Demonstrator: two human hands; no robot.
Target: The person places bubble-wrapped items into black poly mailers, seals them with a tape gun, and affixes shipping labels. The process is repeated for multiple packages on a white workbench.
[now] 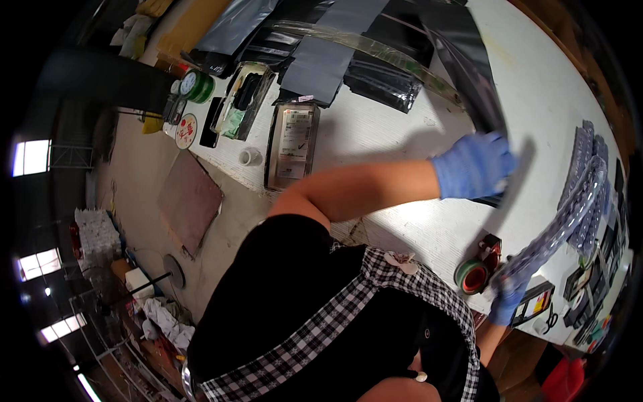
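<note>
My left hand (pixel 474 165), in a blue glove, reaches across the white table, fingers closed round a long black plastic mailing bag (pixel 462 57). The bag stretches away toward the table's far side, and a dark edge of it shows below the hand. Lower right, my right hand (pixel 509 303), also gloved in blue, is closed on the near end of a clear inflated air-column bag (pixel 566 218). That bag slants up to the right, beside more air-column wrapping (pixel 579 167). Close to my right hand stands a tape dispenser with a green and red roll (pixel 473 276).
Grey and black mailing bags (pixel 318 67) lie stacked at the far side. Left of them are a labelled box (pixel 293 144), an open clear-sided tray (pixel 246 100), a green tape roll (pixel 197 86) and a white cup (pixel 250 157). Scissors (pixel 550 319) lie at lower right.
</note>
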